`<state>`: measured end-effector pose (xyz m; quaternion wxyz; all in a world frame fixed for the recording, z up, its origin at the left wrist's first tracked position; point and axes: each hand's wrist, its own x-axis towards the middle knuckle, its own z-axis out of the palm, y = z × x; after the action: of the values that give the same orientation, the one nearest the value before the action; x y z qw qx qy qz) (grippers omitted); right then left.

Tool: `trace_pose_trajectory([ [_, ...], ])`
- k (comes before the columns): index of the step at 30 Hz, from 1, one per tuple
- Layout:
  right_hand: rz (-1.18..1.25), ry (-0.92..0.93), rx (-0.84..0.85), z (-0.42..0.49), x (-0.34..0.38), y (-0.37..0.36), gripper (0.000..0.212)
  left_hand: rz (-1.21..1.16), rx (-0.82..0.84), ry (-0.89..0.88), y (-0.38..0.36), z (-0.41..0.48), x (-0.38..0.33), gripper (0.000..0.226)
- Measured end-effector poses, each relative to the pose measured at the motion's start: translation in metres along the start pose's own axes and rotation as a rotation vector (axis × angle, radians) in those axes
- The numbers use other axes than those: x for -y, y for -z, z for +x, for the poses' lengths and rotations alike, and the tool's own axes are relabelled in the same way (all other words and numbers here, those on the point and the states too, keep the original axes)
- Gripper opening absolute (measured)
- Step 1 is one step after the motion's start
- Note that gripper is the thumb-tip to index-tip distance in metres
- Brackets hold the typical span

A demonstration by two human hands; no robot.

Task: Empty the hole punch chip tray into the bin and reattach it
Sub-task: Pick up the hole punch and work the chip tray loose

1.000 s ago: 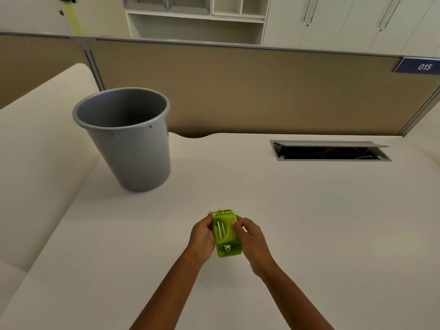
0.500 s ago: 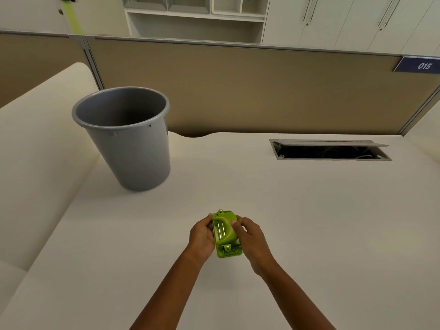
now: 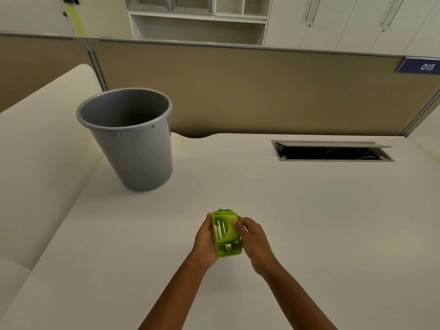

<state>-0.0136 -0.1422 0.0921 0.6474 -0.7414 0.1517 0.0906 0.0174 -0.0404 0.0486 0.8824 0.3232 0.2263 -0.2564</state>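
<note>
Two bare hands close around a lime-green hole punch [image 3: 226, 232] above a cream desk [image 3: 309, 222]: the left hand [image 3: 205, 239] cups its left flank with fingers wrapped underneath, while the right hand [image 3: 252, 236] clasps the opposite side, thumb [image 3: 235, 222] pressed on the rounded lever. Both grips are closed on the punch, which is held near the desk's front edge, tilted toward the camera. Whether the chip tray underneath is still seated cannot be told, as it is hidden by the body and the fingers. The grey bin [image 3: 133, 139] stands well apart, to the left and further back, tapering from a wide rolled rim to a narrower base. The likely hazard: if the tray pops free here rather than over the bin, paper chips would probably scatter across the desk, and a slip on the smooth, glossy plastic shell could drop the punch. The punch shows glossy moulded plastic with small metal fittings; the bin looks like matte, rigid plastic; the desk surface is flat and satin. Beyond lie an open rectangular cable hatch [image 3: 333, 152] with a metal lid, and a tan fabric-look partition [image 3: 238, 91] carrying a blue "015" plate [image 3: 421, 65].
</note>
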Motion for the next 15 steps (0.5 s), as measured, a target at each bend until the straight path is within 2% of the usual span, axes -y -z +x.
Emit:
trace_pose_trajectory([
  [6,-0.004,0.029,-0.010,-0.003,0.004,0.001,0.016,-0.082,0.076,0.027,0.004,0.005,0.007,0.058],
  [15,0.009,0.032,-0.031,-0.002,0.004,0.000,0.017,-0.043,0.021,0.018,0.002,0.013,0.014,0.058],
])
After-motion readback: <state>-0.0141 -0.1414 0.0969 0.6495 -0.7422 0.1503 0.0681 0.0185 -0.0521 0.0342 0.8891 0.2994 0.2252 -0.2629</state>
